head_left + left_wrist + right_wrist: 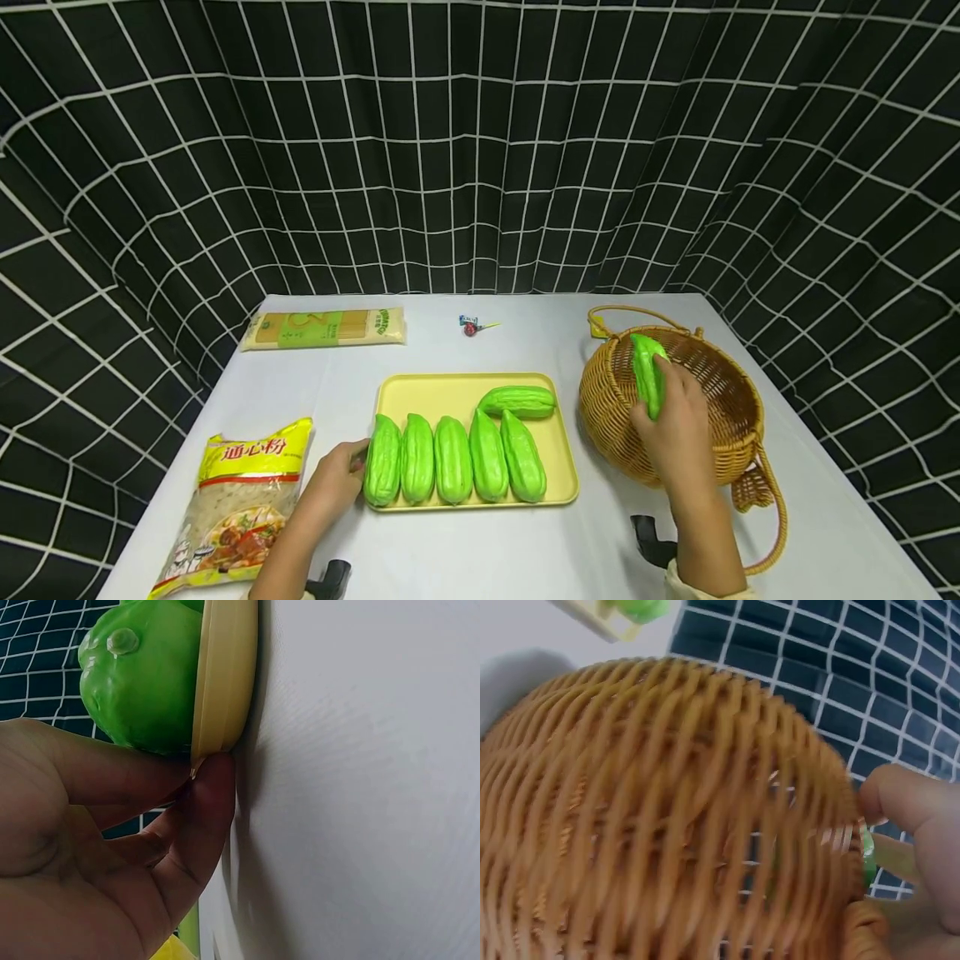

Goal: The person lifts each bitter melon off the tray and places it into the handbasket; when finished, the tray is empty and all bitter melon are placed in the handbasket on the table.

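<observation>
Nearest us, our left hand (pixel 335 482) sits at the tray (pixel 465 390)'s near-left corner, fingers curled against the yellow rim. On the left wrist view the fingertips (pixel 212 796) press right up under that rim (pixel 225 682), thumb lying along the side, so this grip reads as a steadying pinch: it keeps the tray from sliding on the white surface (pixel 525 550) while the other hand works. Just beyond those fingers lies the first gourd (pixel 382 461), touching the rim, and past it four more line up side by side, tips pointing away. A sixth gourd (pixel 518 402) lies crosswise behind the row, likely because the row has used up the tray's width.

Now over to our right hand (pixel 675 433). It is wrapped around one green gourd (pixel 648 372), holding it upright over the basket (pixel 720 392), fingers closed round its lower half, top end sticking up. The gourd stands at the basket's near rim, above the opening. From the right wrist we mostly see woven wicker (pixel 667 810), a fingertip (pixel 900 796) and a sliver of green (pixel 866 855) at the rim, so whether the gourd touches the basket we cannot tell.

The basket lies tipped, mouth toward that grip, one handle (pixel 765 500) trailing near us.

Left of the steadying grip, a macaroni bag (pixel 240 500) rests flat. Farther back, a noodle pack (pixel 324 327) and a small lollipop (pixel 472 325) sit well apart from both hands, near the checked curtain (pixel 480 142).
</observation>
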